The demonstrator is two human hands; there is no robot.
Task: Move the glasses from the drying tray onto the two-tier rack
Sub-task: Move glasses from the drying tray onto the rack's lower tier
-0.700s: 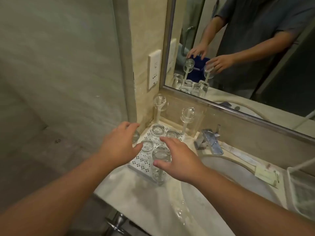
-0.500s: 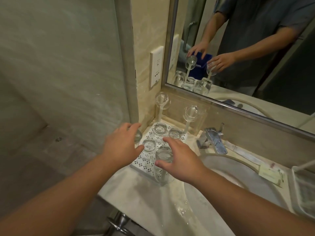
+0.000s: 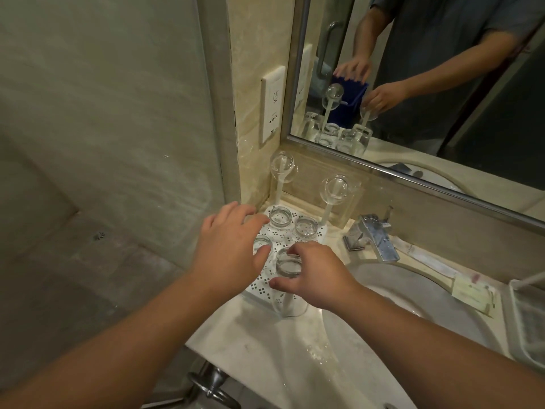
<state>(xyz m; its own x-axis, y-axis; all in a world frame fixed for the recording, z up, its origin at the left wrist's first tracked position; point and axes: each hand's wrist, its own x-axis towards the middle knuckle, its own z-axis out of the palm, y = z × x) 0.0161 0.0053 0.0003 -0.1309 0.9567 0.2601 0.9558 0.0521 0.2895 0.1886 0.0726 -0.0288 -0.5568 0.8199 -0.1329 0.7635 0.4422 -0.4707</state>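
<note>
A white perforated drying tray (image 3: 265,286) sits in the counter's back left corner. Several clear glasses stand upside down on it, among them one at the back (image 3: 279,217) and one beside it (image 3: 306,227). Two more glasses hang upside down on tall pegs, the left one (image 3: 283,170) and the right one (image 3: 336,188). My right hand (image 3: 317,280) curls around the top of the nearest tall glass (image 3: 289,265), thumb on its left side. My left hand (image 3: 228,249) hovers with spread fingers over the tray's left side and partly hides a glass (image 3: 261,242).
A chrome tap (image 3: 373,236) and the sink basin (image 3: 413,305) lie right of the tray. A white mesh container (image 3: 528,320) stands at the right edge. The mirror (image 3: 442,84) behind reflects a person's arms. A wall socket (image 3: 272,104) is above the tray. The counter is wet.
Both hands have stayed over the tray. My right hand's fingers have closed further round the nearest glass, and my left hand has shifted a little over the tray.
</note>
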